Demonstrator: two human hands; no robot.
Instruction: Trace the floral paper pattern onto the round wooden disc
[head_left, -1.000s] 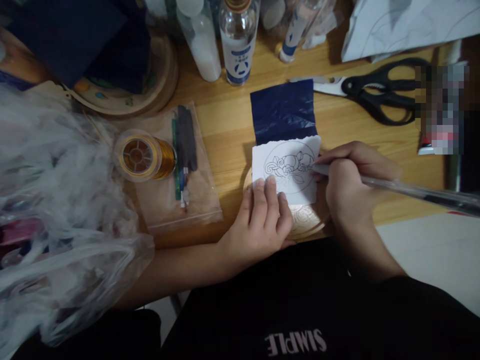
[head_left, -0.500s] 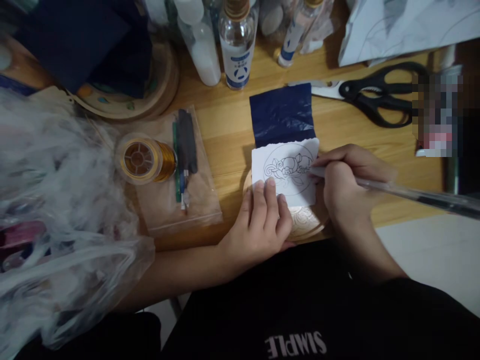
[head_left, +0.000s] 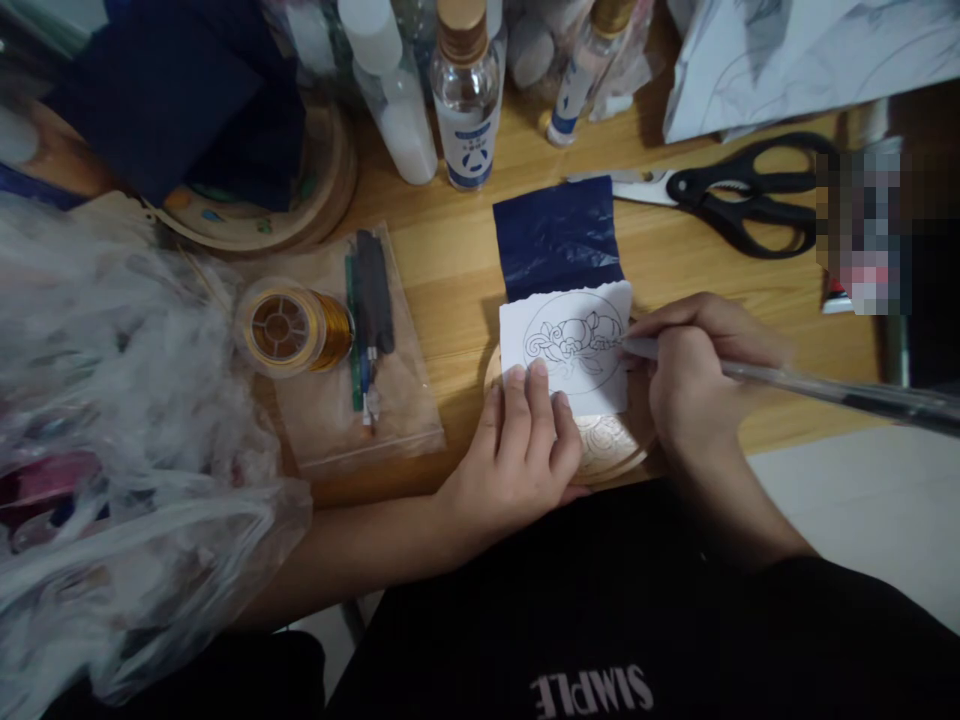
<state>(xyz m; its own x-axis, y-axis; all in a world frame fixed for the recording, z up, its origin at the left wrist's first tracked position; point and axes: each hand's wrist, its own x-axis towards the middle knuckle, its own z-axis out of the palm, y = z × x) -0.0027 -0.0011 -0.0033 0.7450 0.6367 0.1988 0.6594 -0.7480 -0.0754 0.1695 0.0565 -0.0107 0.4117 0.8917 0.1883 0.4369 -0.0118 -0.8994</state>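
Observation:
A white paper with a line drawing (head_left: 574, 385) lies over a round wooden piece (head_left: 600, 450) at the table's front edge. The fingers of my left hand (head_left: 517, 460) are bent over the paper's lower left, holding it against the wood; its thumb is mostly hidden at the near rim. My right hand (head_left: 697, 390) is closed around a clear-barrelled pen (head_left: 817, 390), its tip at the right side of the drawing. From behind the paper's upper edge sticks out a dark blue sheet (head_left: 559, 235). Carved or drawn curves show on the wood below the paper.
Black-handled scissors (head_left: 739, 190) lie behind my right hand. A spool of golden thread or wire (head_left: 300, 330) and a clear bag with brushes (head_left: 401, 400) lie left. Bottles (head_left: 469, 120) stand at the back. A crumpled plastic bag (head_left: 150, 430) fills the left side.
The view has shifted slightly, so the tabletop things sit a little lower and some a little further left. My hands keep the same hold, with the pen tip near the drawing's right side.

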